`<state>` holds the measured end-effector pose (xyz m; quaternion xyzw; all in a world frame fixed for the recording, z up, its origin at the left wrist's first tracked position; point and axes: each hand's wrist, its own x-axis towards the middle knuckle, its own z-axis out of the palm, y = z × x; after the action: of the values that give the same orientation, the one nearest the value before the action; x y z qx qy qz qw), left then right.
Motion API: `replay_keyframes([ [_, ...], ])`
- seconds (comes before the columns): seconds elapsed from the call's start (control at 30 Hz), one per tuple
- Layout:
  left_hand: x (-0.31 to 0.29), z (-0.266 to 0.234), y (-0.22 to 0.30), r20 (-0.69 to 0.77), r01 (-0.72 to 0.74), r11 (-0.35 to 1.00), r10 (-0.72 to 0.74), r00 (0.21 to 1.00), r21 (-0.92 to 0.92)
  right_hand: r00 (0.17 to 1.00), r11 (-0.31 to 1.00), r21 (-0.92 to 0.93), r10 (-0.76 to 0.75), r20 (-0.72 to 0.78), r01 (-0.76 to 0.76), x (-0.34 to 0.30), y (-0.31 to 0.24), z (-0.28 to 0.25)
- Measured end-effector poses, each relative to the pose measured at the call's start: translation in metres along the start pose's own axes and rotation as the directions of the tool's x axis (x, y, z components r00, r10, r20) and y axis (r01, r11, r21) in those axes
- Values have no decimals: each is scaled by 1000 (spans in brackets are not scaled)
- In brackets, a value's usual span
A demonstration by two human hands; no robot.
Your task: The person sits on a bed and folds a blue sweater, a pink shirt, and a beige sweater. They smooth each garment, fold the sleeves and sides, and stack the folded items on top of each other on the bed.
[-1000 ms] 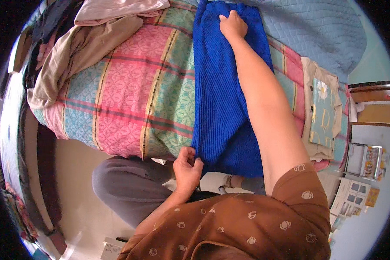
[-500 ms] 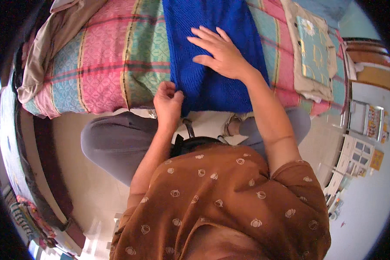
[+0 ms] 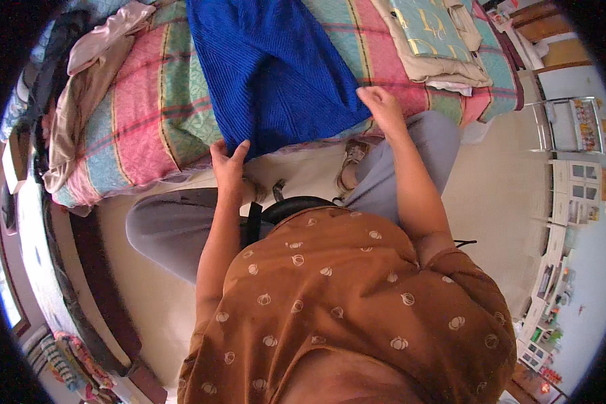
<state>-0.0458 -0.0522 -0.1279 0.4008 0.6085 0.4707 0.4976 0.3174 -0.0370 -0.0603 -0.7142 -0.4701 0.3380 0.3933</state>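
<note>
A blue ribbed knit garment (image 3: pixel 283 81) lies spread over the near side of a plaid bedspread, its lower edge hanging close to the bed's front edge. My left hand (image 3: pixel 229 165) is at the lower left corner, thumb and fingers closed on the knit. At the lower right corner, my right hand (image 3: pixel 384 111) pinches the fabric between thumb and fingers. Soft creases run through the middle of the knit. Its upper end runs out of the picture, so I cannot tell what kind of garment it is.
The pink, green and yellow plaid bedspread (image 3: pixel 141 114) covers the bed. Folded beige clothing with a green printed panel (image 3: pixel 431 34) lies to the right. Beige and pink clothes (image 3: pixel 87 101) drape at the left. White cabinets (image 3: pixel 576 192) stand far right.
My right hand has come off the middle of the knit to its lower right corner and now pinches it. My left hand stays at the lower left corner. The view has shifted.
</note>
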Motion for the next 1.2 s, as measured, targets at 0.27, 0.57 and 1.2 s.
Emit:
replay_keyframes([
  [0.27,10,-4,12,335,204,933,-98,937,-298,995,995,20,-94,23,94,17,32,1],
  [0.57,-34,-26,60,246,156,923,-70,967,-352,960,944,190,-279,21,270,-52,-46,-13],
  [1.2,-100,-74,147,246,-181,925,271,931,-335,842,766,571,-491,222,296,-114,-105,-76],
])
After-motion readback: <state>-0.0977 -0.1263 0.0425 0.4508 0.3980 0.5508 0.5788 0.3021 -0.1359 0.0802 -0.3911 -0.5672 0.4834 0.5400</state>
